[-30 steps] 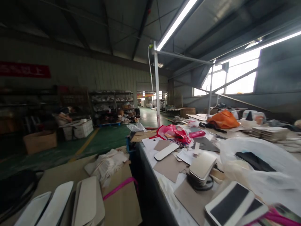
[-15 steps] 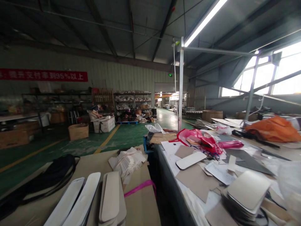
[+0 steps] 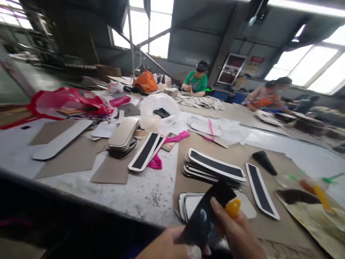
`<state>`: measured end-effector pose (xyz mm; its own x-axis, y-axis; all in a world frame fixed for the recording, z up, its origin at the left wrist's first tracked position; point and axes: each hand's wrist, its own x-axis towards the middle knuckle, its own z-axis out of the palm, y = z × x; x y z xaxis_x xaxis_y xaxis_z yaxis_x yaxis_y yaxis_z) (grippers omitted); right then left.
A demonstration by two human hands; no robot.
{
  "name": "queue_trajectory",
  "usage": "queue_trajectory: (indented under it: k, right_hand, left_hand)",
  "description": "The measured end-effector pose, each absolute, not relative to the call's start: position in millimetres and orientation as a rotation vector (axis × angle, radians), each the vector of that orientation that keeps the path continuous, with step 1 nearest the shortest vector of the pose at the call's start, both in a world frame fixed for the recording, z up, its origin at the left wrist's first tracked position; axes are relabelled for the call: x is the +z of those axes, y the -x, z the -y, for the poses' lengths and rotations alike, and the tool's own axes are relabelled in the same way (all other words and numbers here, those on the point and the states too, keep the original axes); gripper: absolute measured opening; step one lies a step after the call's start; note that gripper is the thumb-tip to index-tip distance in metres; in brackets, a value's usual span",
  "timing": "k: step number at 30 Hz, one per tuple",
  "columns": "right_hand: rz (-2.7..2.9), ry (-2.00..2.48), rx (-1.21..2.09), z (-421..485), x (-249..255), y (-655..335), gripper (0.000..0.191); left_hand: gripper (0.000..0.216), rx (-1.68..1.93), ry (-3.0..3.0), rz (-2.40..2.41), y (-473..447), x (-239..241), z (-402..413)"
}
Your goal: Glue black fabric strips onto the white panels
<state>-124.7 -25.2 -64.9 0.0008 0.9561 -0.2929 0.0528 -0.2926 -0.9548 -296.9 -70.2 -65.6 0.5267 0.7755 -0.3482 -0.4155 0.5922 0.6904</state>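
Note:
At the bottom edge of the head view my left hand [image 3: 167,248] and my right hand [image 3: 237,233] hold a black strip [image 3: 207,212] between them, just above a small stack of white-rimmed pieces [image 3: 188,207]. A yellow object [image 3: 233,208] sits by my right index finger; whether it is on the finger or gripped is unclear. Behind the strip lies a stack of black pieces with white borders [image 3: 215,167]. One more such piece [image 3: 260,189] lies to the right.
The long table [image 3: 151,190] carries cardboard sheets, a beige stack [image 3: 122,133], a pink ribbon [image 3: 156,162], a clear plastic bag [image 3: 159,109], a red bag [image 3: 67,100] and a black cone [image 3: 264,162]. Two people [image 3: 198,79] [image 3: 269,95] work at the far side.
The view has swung right from the hall and table end onto the table top. My hands with the black strip have come into view.

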Motion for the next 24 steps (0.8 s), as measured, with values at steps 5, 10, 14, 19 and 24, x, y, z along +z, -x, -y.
queue_trajectory:
  k: [5, 10, 14, 19, 24]
  right_hand:
    - [0.815, 1.212, 1.458, 14, -55, 118, 0.038]
    - [0.524, 1.004, 1.502, 15, -51, 95, 0.038]
    - [0.512, 1.066, 1.42, 21, -56, 83, 0.047]
    - [0.759, 1.283, 1.285, 26, -64, 74, 0.057]
    - [0.809, 1.334, 1.275, 19, -66, 79, 0.051]
  left_hand:
    - [0.03, 0.924, -0.329, -0.724, 303, -75, 65]
    - [0.034, 1.138, -0.107, -0.726, 312, -78, 61]
    - [0.023, 1.142, 0.03, -0.809, 311, -79, 61]
    - [0.033, 1.181, -0.022, -1.016, 300, -87, 61]
    - [0.043, 1.233, -0.277, -1.298, 285, -107, 56]
